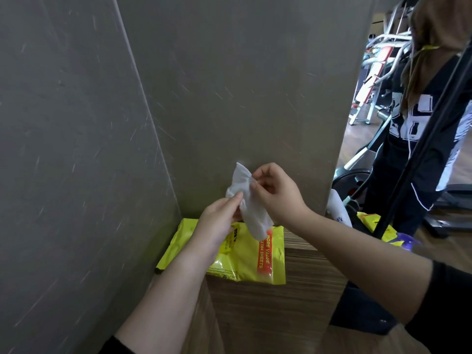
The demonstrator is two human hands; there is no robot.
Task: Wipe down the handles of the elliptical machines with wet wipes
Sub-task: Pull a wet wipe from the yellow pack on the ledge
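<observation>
Wipe [255, 218] hangs upright between my hands above the yellow pack [255, 267]: left hand [217, 223] pinches its left edge, right hand [278, 195] pinches near its top; gym machines [378, 60] lie far right.

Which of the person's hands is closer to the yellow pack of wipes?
Left. The left hand hangs just over the yellow pack, overlapping it in view; the right hand is higher and further right. Both pinch the white wipe.
</observation>
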